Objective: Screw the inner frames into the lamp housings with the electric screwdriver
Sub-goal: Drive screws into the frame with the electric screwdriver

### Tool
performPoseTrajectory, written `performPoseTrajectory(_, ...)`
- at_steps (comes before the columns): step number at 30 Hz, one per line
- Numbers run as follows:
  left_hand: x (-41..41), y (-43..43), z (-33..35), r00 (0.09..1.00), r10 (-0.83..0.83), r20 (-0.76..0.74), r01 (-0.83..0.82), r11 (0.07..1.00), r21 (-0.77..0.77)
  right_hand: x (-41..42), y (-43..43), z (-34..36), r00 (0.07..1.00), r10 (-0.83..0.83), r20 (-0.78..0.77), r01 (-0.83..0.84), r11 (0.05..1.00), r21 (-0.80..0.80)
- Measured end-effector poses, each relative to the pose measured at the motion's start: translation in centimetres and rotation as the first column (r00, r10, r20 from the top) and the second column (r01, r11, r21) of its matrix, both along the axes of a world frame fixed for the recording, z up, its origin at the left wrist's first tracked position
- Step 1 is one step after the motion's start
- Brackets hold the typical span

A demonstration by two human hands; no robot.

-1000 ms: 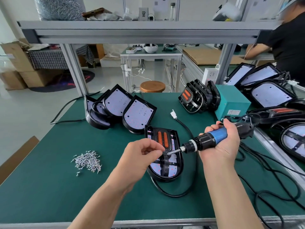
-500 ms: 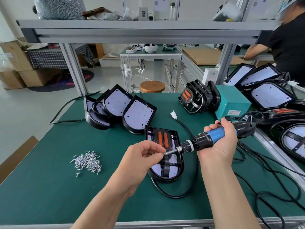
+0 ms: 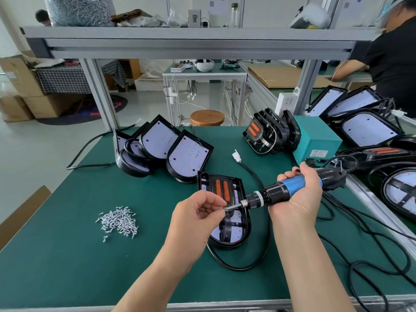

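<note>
A: Entry one, the largest?
B: Tabletop point(image 3: 67, 255), green mat, carrying the lot. Entry two: lamp housing point(image 3: 234, 240), lying flat at the centre, rounded end towards the person, long axis running away from them. Entry three: inner frame point(image 3: 225, 179), black with two orange strips, sitting inside that housing.

A: The tool?
B: Entry four: electric screwdriver point(image 3: 290, 189), blue barrel, long axis lying nearly level. Its working end is pointing to the person's left and hanging above the housing, apart from it.

A: Who is holding what?
B: Entry five: right hand point(image 3: 297, 201), its grip wrapping fully round the barrel. Entry six: left hand point(image 3: 193, 221), its grip drawing thumb and forefinger together. Entry seven: pile of screws point(image 3: 118, 221), lying well apart to the left.

A: And the small items?
B: Entry eight: bit point(image 3: 234, 206), with the left fingertips meeting at its tip. Entry nine: screw point(image 3: 225, 209), a bright speck being pinched there. I am judging it a screw, since it is almost too small to tell.

A: What is the next move hanging on?
B: The frame is lying directly beneath the tip while the tool is pointing sideways. By my judgement it is needing to tip downwards. The left hand is sitting nearer the tip, and the right is doing the driving.
</note>
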State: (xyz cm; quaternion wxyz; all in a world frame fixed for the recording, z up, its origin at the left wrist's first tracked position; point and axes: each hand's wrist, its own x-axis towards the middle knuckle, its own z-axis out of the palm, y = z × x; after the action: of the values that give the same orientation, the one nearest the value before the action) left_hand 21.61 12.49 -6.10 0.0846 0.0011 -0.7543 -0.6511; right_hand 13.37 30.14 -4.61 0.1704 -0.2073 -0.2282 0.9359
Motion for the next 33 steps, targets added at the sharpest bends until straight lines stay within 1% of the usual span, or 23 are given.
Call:
performPoseTrajectory(3, 0.4, 0.3, -0.3, 0.995, 0.05, -0.084, -0.059, 0.992, -0.107, 0.1, -0.1, 0.0, 0.999, -0.015, 0.032, 0.014, 1.0, 0.004)
performPoseTrajectory(9, 0.8, 0.4, -0.5, 0.96, 0.064, -0.272, -0.144, 0.948, -0.285, 0.2, -0.4, -0.2, 0.997, -0.014, 0.081, 0.014, 1.0, 0.001)
performPoseTrajectory(12, 0.7, 0.3, -0.7, 0.944, 0.043, -0.327, -0.157, 0.93, -0.332, 0.0, -0.4, -0.2, 0.995, -0.006, 0.097, 0.005, 1.0, 0.016)
performPoseTrajectory(15, 0.3, 0.0, -0.6, 0.935, 0.041, -0.351, -0.181, 0.908, -0.377, -0.3, -0.5, -0.1, 0.996, 0.005, 0.089, -0.007, 1.0, 0.026)
performPoseTrajectory(17, 0.2, -0.3, -0.4, 0.922, 0.068, -0.382, -0.218, 0.905, -0.366, -0.5, -0.6, 0.0, 0.997, 0.011, 0.075, -0.014, 0.999, 0.041)
performPoseTrajectory(18, 0.0, -0.6, -0.3, 0.918, 0.107, -0.381, -0.242, 0.913, -0.327, -0.7, -0.7, 0.1, 0.998, 0.011, 0.069, -0.014, 0.999, 0.048)
performPoseTrajectory(19, -0.4, -0.9, -0.3, 0.923, 0.166, -0.347, -0.267, 0.926, -0.268, -0.9, -0.7, 0.2, 0.998, 0.009, 0.06, -0.013, 0.998, 0.058)
performPoseTrajectory(20, -1.1, -1.4, -0.4, 0.938, 0.226, -0.264, -0.283, 0.938, -0.2, -1.1, -0.7, 0.4, 0.999, 0.008, 0.049, -0.012, 0.997, 0.079)
performPoseTrajectory(22, -3.0, -2.5, -0.9, 0.955, 0.298, -0.004, -0.296, 0.948, -0.115, -1.5, -1.0, 0.7, 1.0, 0.013, 0.025, -0.016, 0.99, 0.14)
performPoseTrajectory(24, -5.0, -3.4, -2.0, 0.935, 0.264, 0.236, -0.244, 0.963, -0.114, -1.7, -1.5, 1.0, 1.0, 0.027, -0.003, -0.026, 0.98, 0.198)
performPoseTrajectory(25, -5.8, -3.6, -2.5, 0.926, 0.227, 0.301, -0.201, 0.973, -0.114, -1.8, -1.9, 1.2, 0.999, 0.038, -0.021, -0.032, 0.972, 0.235)
performPoseTrajectory(26, -6.5, -3.6, -2.9, 0.922, 0.193, 0.336, -0.168, 0.981, -0.102, -1.9, -2.4, 1.5, 0.998, 0.052, -0.04, -0.039, 0.96, 0.277)
performPoseTrajectory(28, -7.5, -3.4, -3.3, 0.921, 0.149, 0.359, -0.128, 0.988, -0.082, -2.0, -3.4, 1.9, 0.994, 0.075, -0.082, -0.042, 0.934, 0.355)
performPoseTrajectory(31, -8.2, -2.9, -3.6, 0.919, 0.125, 0.373, -0.086, 0.989, -0.118, -2.1, -4.7, 2.3, 0.984, 0.112, -0.14, -0.035, 0.885, 0.465)
performPoseTrajectory(33, -8.3, -2.8, -3.9, 0.917, 0.122, 0.379, -0.085, 0.99, -0.114, -2.1, -5.3, 2.6, 0.972, 0.153, -0.177, -0.038, 0.852, 0.523)
